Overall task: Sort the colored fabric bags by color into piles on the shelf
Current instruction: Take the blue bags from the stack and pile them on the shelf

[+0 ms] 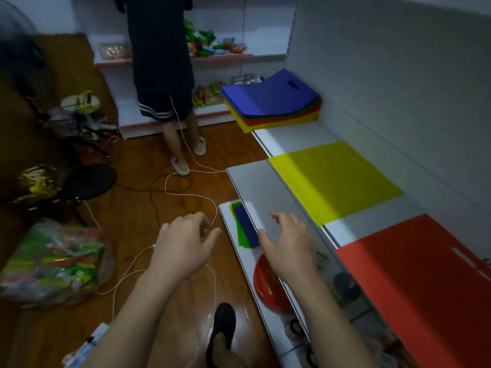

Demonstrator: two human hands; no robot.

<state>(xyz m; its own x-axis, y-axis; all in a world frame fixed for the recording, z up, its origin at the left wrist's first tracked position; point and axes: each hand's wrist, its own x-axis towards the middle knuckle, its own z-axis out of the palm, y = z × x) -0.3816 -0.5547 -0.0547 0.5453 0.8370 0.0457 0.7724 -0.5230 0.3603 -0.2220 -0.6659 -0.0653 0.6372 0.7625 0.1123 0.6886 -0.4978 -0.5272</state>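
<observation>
From the head view, both the left hand (pixel 186 236) and right hand (pixel 288 244) hover loosely spread, holding nothing. The mixed bag stack (pixel 273 102) sits far along the shelf (pixel 297 134); a yellow bag (pixel 334 181) and red bag (pixel 414 282) lie flat nearer. The bags are probably light and floppy, best pinched at a corner or handle slot.

A second person (pixel 162 75) in dark shorts and pale slippers stands at the top centre, facing snack packets (pixel 204 41) on far shelves. White cord (pixel 186 193) loops across the wooden floor (pixel 138 208). A clear sack of colourful packets (pixel 53 264) sits lower left. A red bowl (pixel 268 285) lies bottom centre.
</observation>
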